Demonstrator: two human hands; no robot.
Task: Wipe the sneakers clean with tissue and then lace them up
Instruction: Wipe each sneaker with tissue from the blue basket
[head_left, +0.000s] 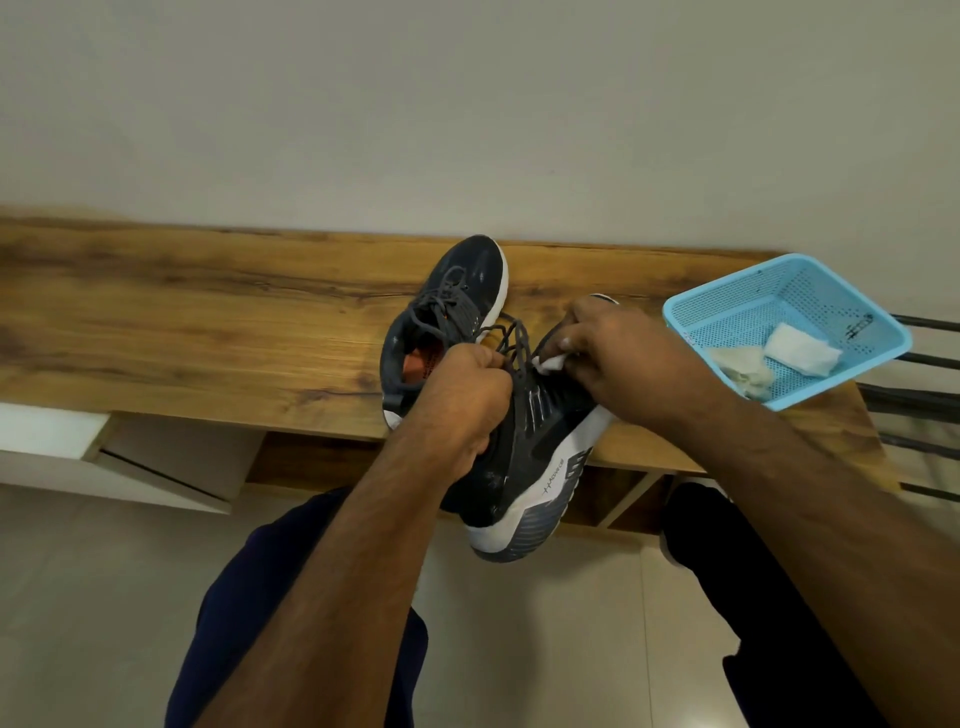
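Two dark sneakers occupy a wood-grain shelf under a plain pale wall: one sneaker rests flat, while the left hand grips the held sneaker over the front edge. At its two o'clock, the right hand pinches a white tissue against the laces. A blue basket holding used tissues sits at three o'clock, above pale floor tiles.

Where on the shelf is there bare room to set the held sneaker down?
Bare wood runs along the shelf left of the resting sneaker. It is crowded on the right: held sneaker, both hands, then the basket at the end.
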